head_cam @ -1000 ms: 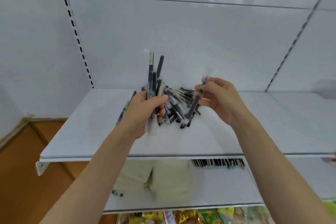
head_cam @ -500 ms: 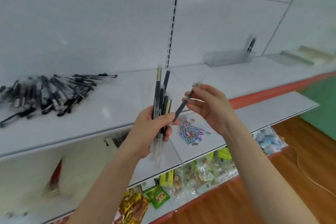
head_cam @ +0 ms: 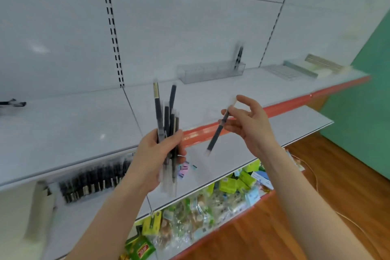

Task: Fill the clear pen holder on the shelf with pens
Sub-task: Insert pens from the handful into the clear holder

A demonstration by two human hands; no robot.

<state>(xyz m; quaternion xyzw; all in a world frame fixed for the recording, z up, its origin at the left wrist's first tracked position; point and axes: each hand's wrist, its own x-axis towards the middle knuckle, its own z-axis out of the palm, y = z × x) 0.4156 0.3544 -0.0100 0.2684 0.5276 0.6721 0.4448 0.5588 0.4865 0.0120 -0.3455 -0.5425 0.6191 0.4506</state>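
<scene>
The left hand [head_cam: 157, 154] grips a bundle of pens [head_cam: 167, 124] upright; the right hand [head_cam: 250, 121] pinches a single pen [head_cam: 217, 133] in its fingertips, tilted. The clear pen holder [head_cam: 211, 70] sits on the shelf [head_cam: 84, 124], far beyond both hands, a few pens [head_cam: 239, 57] at its right end.

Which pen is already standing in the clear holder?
The dark pen upright at the clear pen holder's right end; the others are in the hands.

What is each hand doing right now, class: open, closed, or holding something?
Left hand: closed around a bundle of pens.
Right hand: fingers pinching a single pen.
</scene>
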